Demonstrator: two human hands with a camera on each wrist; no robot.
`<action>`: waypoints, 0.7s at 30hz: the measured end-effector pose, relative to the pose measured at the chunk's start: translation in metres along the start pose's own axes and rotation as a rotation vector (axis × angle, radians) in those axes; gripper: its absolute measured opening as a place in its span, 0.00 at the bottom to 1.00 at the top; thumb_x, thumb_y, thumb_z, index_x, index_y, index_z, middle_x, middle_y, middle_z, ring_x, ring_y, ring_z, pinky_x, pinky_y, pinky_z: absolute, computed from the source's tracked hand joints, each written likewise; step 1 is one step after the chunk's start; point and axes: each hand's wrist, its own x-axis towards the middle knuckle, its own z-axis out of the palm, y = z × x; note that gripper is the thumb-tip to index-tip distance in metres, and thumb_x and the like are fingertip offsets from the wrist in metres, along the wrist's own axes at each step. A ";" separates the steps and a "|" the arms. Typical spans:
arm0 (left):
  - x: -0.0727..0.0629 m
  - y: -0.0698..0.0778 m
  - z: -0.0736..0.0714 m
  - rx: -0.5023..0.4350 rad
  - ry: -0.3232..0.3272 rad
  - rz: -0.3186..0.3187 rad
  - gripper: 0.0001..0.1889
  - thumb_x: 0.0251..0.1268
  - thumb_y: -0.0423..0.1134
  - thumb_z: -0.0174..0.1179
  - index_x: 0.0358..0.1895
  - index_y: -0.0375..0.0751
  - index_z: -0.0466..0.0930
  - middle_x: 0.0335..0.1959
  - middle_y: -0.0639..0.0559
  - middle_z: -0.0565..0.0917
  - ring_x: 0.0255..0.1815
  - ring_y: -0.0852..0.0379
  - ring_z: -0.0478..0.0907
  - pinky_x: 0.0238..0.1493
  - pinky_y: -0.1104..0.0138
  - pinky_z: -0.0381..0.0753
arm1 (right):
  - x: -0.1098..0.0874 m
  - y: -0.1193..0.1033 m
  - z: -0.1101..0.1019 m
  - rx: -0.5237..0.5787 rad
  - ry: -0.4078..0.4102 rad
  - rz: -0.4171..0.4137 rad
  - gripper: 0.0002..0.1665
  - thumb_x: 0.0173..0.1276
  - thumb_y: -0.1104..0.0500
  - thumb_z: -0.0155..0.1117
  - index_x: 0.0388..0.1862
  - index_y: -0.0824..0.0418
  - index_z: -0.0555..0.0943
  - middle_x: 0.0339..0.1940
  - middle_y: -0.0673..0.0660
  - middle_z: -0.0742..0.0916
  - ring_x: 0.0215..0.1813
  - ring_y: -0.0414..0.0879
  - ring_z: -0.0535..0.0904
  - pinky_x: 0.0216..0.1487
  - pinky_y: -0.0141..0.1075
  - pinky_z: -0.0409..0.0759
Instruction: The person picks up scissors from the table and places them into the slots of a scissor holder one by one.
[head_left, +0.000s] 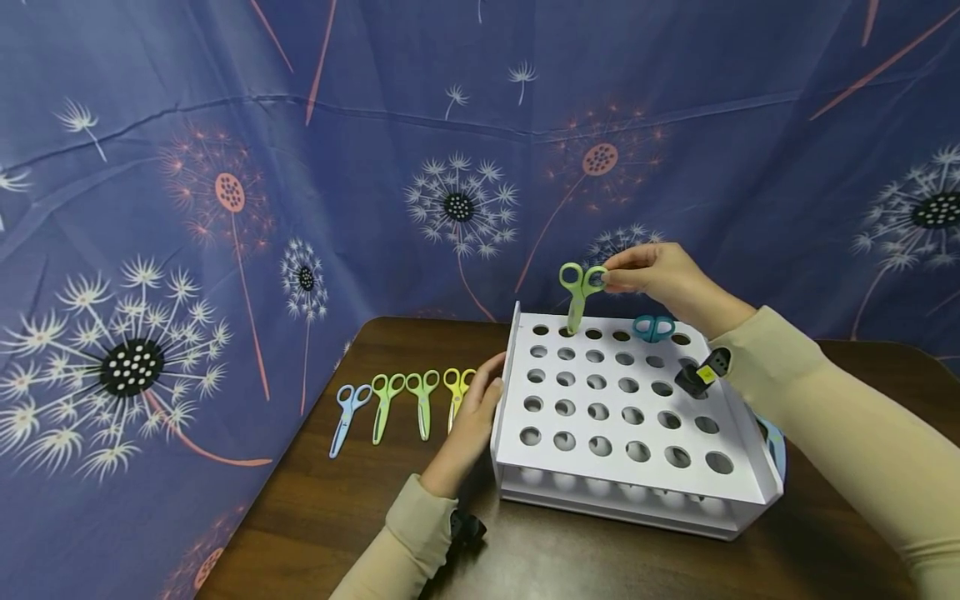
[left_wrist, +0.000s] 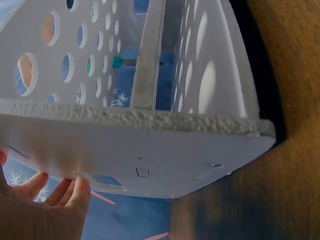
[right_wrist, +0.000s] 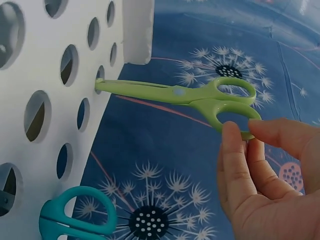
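Pinched by one handle loop in my right hand (head_left: pixel 656 275) is a pair of green scissors (right_wrist: pixel 165 93), blades pointing down. Their tip is at a back-row hole near the left end of the white rack (head_left: pixel 615 454), as the right wrist view shows. My left hand (head_left: pixel 474 421) rests against the rack's left side panel, fingertips touching it in the left wrist view. Teal scissors (head_left: pixel 654 327) stand in another back-row hole, handles up, farther right.
On the brown table (head_left: pixel 300 533) left of the rack lie blue scissors (head_left: pixel 345 417), two green pairs, and yellow scissors (head_left: pixel 455 392) partly behind my left hand. A blue item (head_left: pixel 776 446) shows beyond the rack's right side. A dandelion-print cloth (head_left: pixel 375 150) hangs behind.
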 end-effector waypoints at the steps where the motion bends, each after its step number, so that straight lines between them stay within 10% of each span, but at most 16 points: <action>1: 0.000 0.000 0.000 0.001 0.000 -0.001 0.23 0.80 0.41 0.39 0.73 0.45 0.58 0.68 0.42 0.68 0.62 0.47 0.70 0.60 0.62 0.71 | 0.000 0.000 0.001 -0.006 -0.004 0.003 0.26 0.69 0.54 0.63 0.59 0.68 0.75 0.35 0.40 0.86 0.39 0.33 0.84 0.68 0.52 0.67; 21: 0.001 0.000 0.000 0.018 -0.003 0.023 0.23 0.80 0.42 0.39 0.73 0.43 0.58 0.68 0.41 0.67 0.63 0.47 0.68 0.62 0.62 0.69 | 0.007 0.006 0.016 -0.235 0.043 -0.009 0.15 0.68 0.57 0.65 0.48 0.65 0.80 0.42 0.55 0.86 0.36 0.37 0.84 0.50 0.42 0.82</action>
